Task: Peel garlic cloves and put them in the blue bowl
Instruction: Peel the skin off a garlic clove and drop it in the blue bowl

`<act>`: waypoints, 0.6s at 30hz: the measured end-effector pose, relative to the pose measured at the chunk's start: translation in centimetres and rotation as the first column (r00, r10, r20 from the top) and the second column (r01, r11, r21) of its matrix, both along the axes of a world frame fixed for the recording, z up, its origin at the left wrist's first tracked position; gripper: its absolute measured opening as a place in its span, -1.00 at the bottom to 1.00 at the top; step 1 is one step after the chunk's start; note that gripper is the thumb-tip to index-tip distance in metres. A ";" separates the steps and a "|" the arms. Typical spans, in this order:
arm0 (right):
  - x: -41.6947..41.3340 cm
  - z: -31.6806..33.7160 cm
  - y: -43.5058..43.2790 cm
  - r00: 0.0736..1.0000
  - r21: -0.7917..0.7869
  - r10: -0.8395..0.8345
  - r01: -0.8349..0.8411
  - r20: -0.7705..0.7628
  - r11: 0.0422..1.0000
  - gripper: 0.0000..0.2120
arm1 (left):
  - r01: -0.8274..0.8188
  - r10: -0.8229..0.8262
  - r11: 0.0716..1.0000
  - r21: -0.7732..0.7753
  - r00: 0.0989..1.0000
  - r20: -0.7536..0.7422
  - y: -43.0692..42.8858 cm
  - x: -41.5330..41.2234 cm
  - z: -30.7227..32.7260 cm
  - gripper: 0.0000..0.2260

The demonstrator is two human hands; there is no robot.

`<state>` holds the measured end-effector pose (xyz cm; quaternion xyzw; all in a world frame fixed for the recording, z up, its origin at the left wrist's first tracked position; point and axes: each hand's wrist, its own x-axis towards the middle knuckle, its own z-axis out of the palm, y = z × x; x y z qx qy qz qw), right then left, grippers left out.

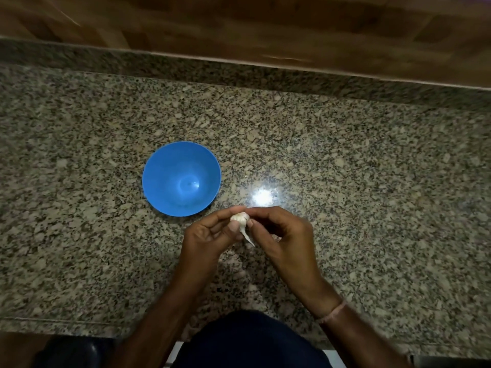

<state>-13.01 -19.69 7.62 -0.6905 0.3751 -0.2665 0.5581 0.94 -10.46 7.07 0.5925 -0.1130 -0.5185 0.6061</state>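
Note:
A small white garlic bulb (240, 218) with a papery tail hanging down sits between my two hands, above the counter. My left hand (207, 236) holds it with thumb and curled fingers. My right hand (281, 239) pinches its top and right side with the fingertips. The blue bowl (159, 179) stands on the counter just up and left of my hands, with nothing visible inside it.
The speckled granite counter (358, 168) stretches wide on both sides, with a bright light glare (263, 196) beside the bowl. A wooden wall panel (239, 25) runs along the back. The counter's front edge is near my body.

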 end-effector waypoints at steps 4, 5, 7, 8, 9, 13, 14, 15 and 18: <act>1.1 0.6 1.0 0.998 -0.009 -0.056 0.056 0.018 0.998 -0.83 | -0.066 0.054 0.996 -0.061 0.982 -0.181 0.1 0.3 0.5 -0.81; 1.3 0.7 1.1 0.998 -0.028 -0.068 0.069 0.013 0.997 -0.84 | -0.079 0.060 0.993 -0.082 0.975 -0.215 0.1 0.4 0.5 -0.81; 1.6 0.9 1.3 0.996 -0.055 -0.085 0.086 0.011 0.995 -0.86 | -0.097 0.068 0.989 -0.108 0.966 -0.248 0.0 0.3 0.5 -0.78; 1.7 1.0 1.3 0.996 -0.060 -0.090 0.090 0.013 0.994 -0.87 | -0.097 0.068 0.990 -0.106 0.967 -0.246 -0.1 0.3 0.5 -0.76; 1.7 1.0 1.3 0.996 -0.062 -0.091 0.092 0.015 0.994 -0.88 | -0.088 0.063 0.991 -0.100 0.971 -0.230 -0.2 0.4 0.6 -0.73; 1.5 1.1 0.9 0.998 -0.093 -0.063 0.064 0.014 0.994 -0.84 | -0.056 0.047 0.996 -0.075 0.992 -0.121 -0.2 0.6 0.6 -0.69; 1.4 1.1 0.7 0.999 -0.132 -0.045 0.045 0.006 0.990 -0.82 | -0.055 0.048 0.995 -0.077 0.994 -0.096 -0.2 0.7 0.7 -0.69; 1.3 1.1 0.5 1.000 -0.179 -0.020 0.018 -0.009 0.984 -0.80 | -0.052 0.047 0.996 -0.077 0.997 -0.069 -0.2 0.8 0.7 -0.68; 1.0 1.0 0.1 0.997 -0.291 0.048 -0.064 -0.062 0.954 -0.79 | -0.026 0.027 0.998 -0.061 0.999 0.020 -0.2 1.1 0.9 -0.68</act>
